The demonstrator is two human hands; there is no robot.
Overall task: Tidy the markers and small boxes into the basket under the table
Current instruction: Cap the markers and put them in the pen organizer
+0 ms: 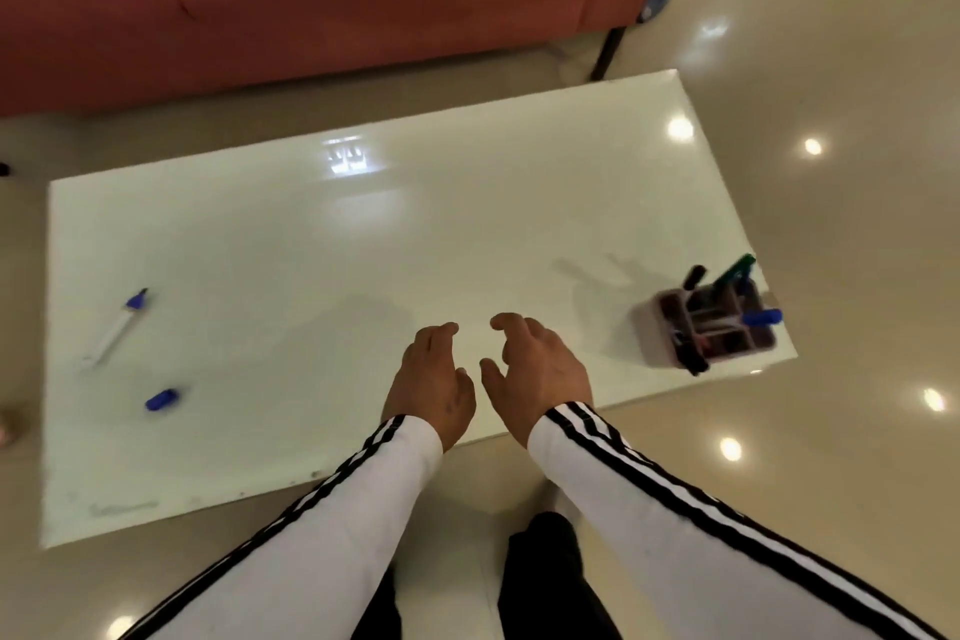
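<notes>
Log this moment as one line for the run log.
left hand: empty, open | right hand: empty, open | white marker, blue cap: loose on table | organizer: right edge

No text, label, brand or number reads anywhere. My sleeves [332, 530] carry black stripes only, no wording. The marker [115, 327] on the table [311, 249] has a white barrel; any print on it is too blurred to make out. The loose blue cap [162, 399] shows no marking. The pens in the divided holder [714, 325] at the table's right corner are too small and smeared to read. A faint grey smudge near the table's front left edge could be writing; I cannot tell.
</notes>
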